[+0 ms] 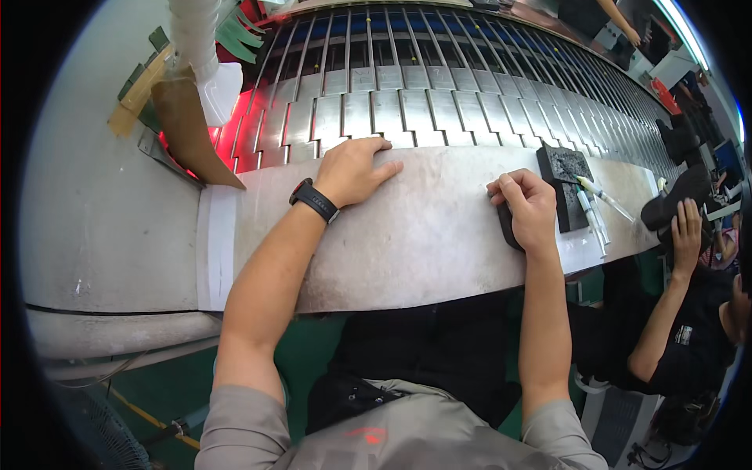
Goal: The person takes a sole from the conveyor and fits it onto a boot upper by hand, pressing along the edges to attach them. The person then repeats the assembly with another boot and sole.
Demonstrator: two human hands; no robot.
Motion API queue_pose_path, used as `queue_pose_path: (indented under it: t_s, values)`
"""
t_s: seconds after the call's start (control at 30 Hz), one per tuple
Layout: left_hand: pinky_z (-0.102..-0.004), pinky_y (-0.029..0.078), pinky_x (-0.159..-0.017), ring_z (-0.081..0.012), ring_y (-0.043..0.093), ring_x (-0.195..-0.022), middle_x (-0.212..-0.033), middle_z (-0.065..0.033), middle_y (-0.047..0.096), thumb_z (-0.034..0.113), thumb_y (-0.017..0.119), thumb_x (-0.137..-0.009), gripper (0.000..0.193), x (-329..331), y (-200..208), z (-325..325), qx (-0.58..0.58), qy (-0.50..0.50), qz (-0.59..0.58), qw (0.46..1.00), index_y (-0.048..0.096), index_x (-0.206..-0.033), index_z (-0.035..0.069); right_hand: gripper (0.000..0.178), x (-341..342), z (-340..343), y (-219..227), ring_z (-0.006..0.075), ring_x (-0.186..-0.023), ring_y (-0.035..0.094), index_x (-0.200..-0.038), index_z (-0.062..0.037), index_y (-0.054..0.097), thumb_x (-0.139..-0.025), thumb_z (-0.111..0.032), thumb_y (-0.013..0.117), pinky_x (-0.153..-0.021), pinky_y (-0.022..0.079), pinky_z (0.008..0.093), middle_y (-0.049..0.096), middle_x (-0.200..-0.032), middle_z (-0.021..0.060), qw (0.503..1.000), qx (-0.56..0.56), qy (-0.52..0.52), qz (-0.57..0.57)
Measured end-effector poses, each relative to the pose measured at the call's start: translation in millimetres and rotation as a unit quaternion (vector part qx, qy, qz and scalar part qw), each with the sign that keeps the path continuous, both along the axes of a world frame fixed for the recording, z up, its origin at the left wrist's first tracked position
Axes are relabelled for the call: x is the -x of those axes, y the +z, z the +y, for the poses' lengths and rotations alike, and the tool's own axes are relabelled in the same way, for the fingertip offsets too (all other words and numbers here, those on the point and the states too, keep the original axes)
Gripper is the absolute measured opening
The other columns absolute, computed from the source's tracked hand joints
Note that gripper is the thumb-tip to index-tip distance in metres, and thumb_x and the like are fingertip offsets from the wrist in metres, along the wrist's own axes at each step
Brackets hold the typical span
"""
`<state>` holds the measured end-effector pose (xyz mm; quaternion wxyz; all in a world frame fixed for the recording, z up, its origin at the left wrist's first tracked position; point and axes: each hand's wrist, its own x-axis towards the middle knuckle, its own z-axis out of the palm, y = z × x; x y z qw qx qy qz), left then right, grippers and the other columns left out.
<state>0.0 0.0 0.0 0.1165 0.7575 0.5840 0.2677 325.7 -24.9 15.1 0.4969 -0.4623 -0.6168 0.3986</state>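
My left hand (352,171), with a black watch (315,200) on its wrist, rests at the far edge of a pale worn board (407,243). Its thumb is spread from the fingers, and nothing shows in it. To the right, my right hand (529,205) is curled closed over the board. A dark, smooth-edged piece (507,227) shows under its palm and fingers; most of it is hidden, so its kind is unclear. Just right of that hand is a black foam block (565,166) with several white pen-like tools (589,213) on and beside it.
Beyond the board runs a metal slatted conveyor (439,110), lit red at its left. A white flexible duct (194,39) and a brown flap (184,129) stand at the left. A co-worker's hand (686,233) touches a black object (677,200) at the right.
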Motion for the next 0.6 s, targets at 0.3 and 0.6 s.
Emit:
queue_pose_path:
  t_s: [0.3,0.6]
  values:
    - [-0.0447,0.056,-0.101,-0.0374,0.073,-0.116,-0.122,-0.0207,0.078,0.041,0.078,-0.096,0.049,3,2,-1,0.012,0.000,-0.015,1.000,0.077,-0.125,0.001,0.019,5,0,-1,0.0128,-0.077,0.069,-0.095,0.0053,0.073,-0.104,-0.011,0.070,-0.074,0.055,0.0280,0.078,-0.090,0.0117,1.000,-0.001,-0.002,0.005]
    - [-0.0442,0.057,-0.100,-0.0382,0.074,-0.113,-0.121,-0.0216,0.078,0.040,0.078,-0.096,0.049,10,0,-4,-0.007,-0.008,-0.027,1.000,0.077,-0.124,0.000,0.018,10,-8,-2,0.0112,-0.078,0.067,-0.096,0.0050,0.073,-0.104,-0.011,0.070,-0.074,0.054,0.0268,0.078,-0.090,0.0090,0.999,-0.026,0.001,-0.041]
